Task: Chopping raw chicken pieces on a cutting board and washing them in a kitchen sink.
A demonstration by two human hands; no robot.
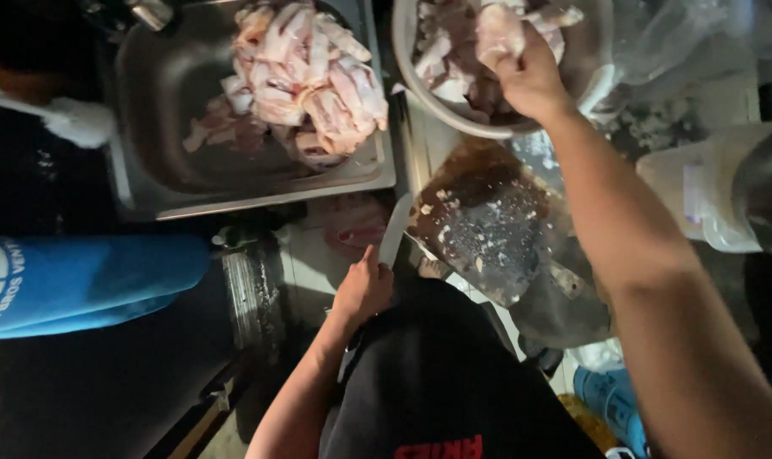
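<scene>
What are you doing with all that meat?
A person stands over a worn, stained cutting board. The left hand holds a knife at the board's edge. The right hand reaches into a round bowl of raw meat and grips a piece. Beside it, a metal tray holds a pile of cut meat pieces.

blue cloth (pixel 80 285), steel tray (pixel 173 102), plastic bag (pixel 684 34)
</scene>
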